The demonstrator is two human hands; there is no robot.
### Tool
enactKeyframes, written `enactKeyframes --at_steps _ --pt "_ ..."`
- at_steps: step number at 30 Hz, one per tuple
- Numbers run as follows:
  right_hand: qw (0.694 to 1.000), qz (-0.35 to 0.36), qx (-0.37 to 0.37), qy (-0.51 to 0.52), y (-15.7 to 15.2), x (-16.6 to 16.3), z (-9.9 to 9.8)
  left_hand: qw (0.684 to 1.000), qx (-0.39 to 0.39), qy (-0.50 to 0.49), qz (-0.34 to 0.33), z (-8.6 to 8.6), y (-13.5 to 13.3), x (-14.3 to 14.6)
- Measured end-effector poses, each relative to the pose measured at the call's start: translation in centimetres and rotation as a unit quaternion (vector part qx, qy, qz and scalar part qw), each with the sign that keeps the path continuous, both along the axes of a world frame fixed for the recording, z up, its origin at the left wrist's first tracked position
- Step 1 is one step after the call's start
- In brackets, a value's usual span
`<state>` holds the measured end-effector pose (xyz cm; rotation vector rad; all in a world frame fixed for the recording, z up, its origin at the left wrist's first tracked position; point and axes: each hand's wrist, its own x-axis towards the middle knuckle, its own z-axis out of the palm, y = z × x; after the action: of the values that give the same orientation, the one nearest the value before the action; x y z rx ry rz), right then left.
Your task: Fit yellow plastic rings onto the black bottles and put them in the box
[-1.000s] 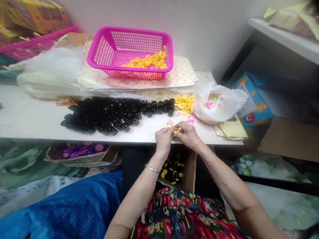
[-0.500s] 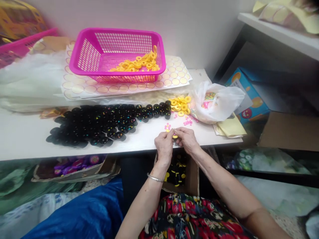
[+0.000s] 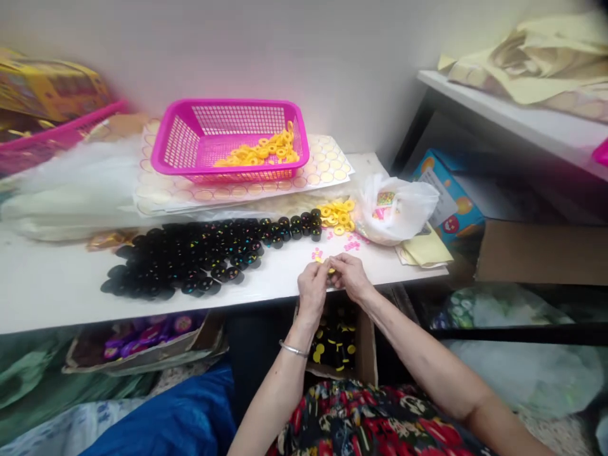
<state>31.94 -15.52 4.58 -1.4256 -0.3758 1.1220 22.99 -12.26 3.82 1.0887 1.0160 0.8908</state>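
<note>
My left hand and my right hand meet at the front edge of the white table, fingers pinched together on a small yellow ring. Just beyond them lie small pink pieces and a little heap of yellow rings. A wide cluster of black caps with coloured dots spreads over the table to the left of my hands.
A pink basket with yellow rings stands at the back on sticker sheets. A white plastic bag lies at the right. Under the table sits a cardboard box of black and yellow parts. A shelf stands on the right.
The view has tilted and pulled back, so the table appears lower and smaller. My hands stay together on the yellow ring at the table's edge.
</note>
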Motion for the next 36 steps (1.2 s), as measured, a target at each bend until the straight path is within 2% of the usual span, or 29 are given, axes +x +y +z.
enactKeyframes --at_steps 3,6,10,14,17,20,32,36 --pt "0.999 -0.005 0.036 0.031 -0.7 -0.3 0.4 0.996 0.068 -0.021 -0.06 -0.1 -0.3 -0.7" --pt "0.995 0.013 0.062 0.071 -1.9 -0.6 1.0 0.992 0.09 -0.032 -0.085 -0.1 -0.6 -1.5" --pt "0.997 0.054 0.015 0.06 -3.3 -0.3 1.7 0.978 0.157 -0.015 -0.139 0.4 -1.0 -2.8" --pt "0.978 0.194 -0.023 0.079 -3.9 0.7 2.0 0.949 0.195 -0.014 -0.247 1.7 -1.6 -4.2" --pt "0.948 0.292 0.005 0.125 -4.6 1.6 2.1 0.932 0.223 -0.014 -0.285 2.6 -2.1 -4.8" --pt "0.926 0.342 0.034 0.155 -5.4 2.3 2.2 0.917 0.245 0.002 -0.316 3.1 -2.6 -5.2" --pt "0.924 0.355 0.05 0.135 -7.7 3.0 1.8 0.891 0.299 0.011 -0.342 3.3 -4.2 -5.0" --pt "0.92 0.366 0.076 0.12 -8.2 2.8 2.2 0.889 0.304 0.014 -0.342 3.4 -4.5 -5.0"
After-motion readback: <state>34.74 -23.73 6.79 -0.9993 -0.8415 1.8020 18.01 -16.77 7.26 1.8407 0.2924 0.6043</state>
